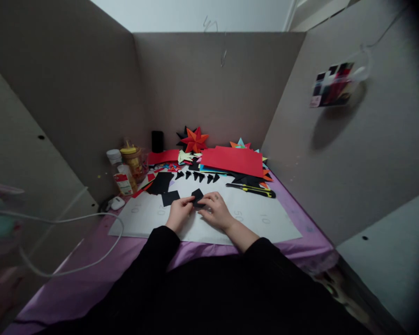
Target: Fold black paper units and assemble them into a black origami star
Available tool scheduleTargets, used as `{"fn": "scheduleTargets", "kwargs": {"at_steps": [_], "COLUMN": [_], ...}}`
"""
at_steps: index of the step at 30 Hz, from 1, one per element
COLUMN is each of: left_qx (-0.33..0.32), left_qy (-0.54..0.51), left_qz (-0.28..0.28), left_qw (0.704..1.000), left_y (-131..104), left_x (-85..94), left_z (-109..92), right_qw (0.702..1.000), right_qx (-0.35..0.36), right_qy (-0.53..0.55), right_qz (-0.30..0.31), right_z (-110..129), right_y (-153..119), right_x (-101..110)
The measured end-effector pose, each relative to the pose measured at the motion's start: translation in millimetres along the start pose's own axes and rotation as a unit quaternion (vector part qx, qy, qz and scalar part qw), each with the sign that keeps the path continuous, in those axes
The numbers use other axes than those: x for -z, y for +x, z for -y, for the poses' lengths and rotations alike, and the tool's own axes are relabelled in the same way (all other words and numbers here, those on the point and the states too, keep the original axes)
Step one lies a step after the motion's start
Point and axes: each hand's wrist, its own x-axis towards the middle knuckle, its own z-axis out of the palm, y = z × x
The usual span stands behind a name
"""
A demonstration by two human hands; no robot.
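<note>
Between my two hands is a small piece of black paper (197, 194), held low over a white sheet (143, 224) with handwritten numbers. My left hand (179, 213) is closed, pinching the paper's lower left side between thumb and fingers. On the right side, the bent fingers of my right hand (217, 212) grip the same piece; part of it is hidden behind them. A flat black paper square (168, 198) lies just left of the held piece. Several small folded black paper pieces (195, 176) form a row beyond my hands, beside a larger black sheet (161, 183).
A black-and-yellow utility knife (256, 190) lies to the right. Red paper sheets (233, 159) and folded paper stars (195, 138) are at the back. Bottles (123, 179) stand at left, near a white earphone case (117, 203). A white cable (73, 272) loops at left. Grey panels enclose three sides.
</note>
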Motion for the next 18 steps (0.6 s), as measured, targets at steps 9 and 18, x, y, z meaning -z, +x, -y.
{"fn": "scheduleTargets", "kwargs": {"at_steps": [9,18], "left_qx": [0.018,0.020], "left_qy": [-0.018,-0.022], "left_qz": [0.017,0.027], "left_qw": [1.000,0.999], "left_y": [5,4], "left_x": [0.8,-0.8], "left_z": [10,8], "right_qw": [0.994,0.993], "right_qx": [0.038,0.044], "right_qy": [-0.076,-0.084], "right_qz": [0.068,0.067], "right_z": [3,2], "right_y": [2,1], "right_x": [-6,-5]}}
